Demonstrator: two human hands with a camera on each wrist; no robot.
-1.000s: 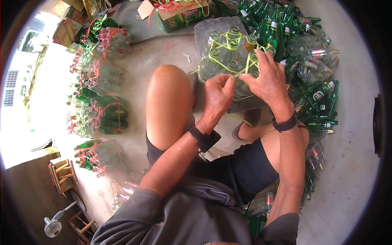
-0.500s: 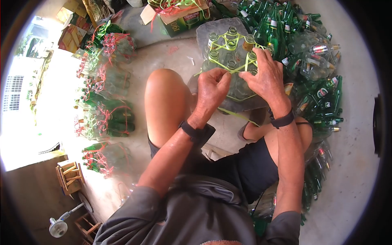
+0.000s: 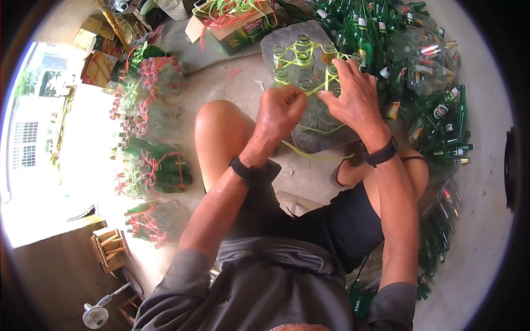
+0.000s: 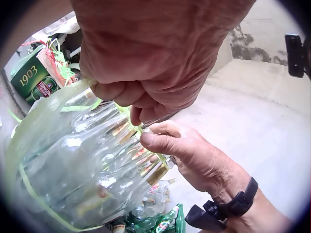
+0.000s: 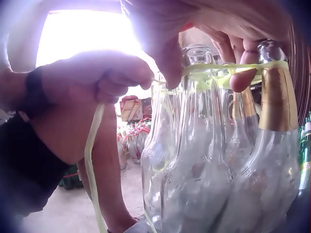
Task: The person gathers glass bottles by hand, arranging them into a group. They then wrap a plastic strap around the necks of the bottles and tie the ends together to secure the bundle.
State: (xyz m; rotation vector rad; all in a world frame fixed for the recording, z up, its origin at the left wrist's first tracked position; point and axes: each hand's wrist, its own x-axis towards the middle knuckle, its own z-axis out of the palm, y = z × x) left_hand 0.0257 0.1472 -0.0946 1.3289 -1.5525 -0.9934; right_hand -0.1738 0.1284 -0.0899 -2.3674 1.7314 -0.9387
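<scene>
Clear glass bottles (image 3: 303,57) stand grouped on a grey stone slab (image 3: 279,41), yellow-green strap (image 3: 318,88) looped around their necks. My left hand (image 3: 280,112) is curled into a fist around the strap at the near side of the group; a loose length (image 5: 92,160) hangs below it in the right wrist view. My right hand (image 3: 356,99) bends over the near right necks, its thumb (image 4: 156,141) against the strap in the left wrist view. In the right wrist view, one fingertip (image 5: 243,80) touches the strap between two necks.
Loose green and clear bottles (image 3: 441,113) lie piled along the right. A box (image 3: 237,34) with red and green straps stands behind. Bundles tied in red (image 3: 160,165) line the left. Stools (image 3: 109,248) and a fan (image 3: 95,316) are lower left.
The left fist has drawn slightly away from the right thumb, with a short stretch of strap showing between them. The right hand stays at the same necks. The head view has shifted a little.
</scene>
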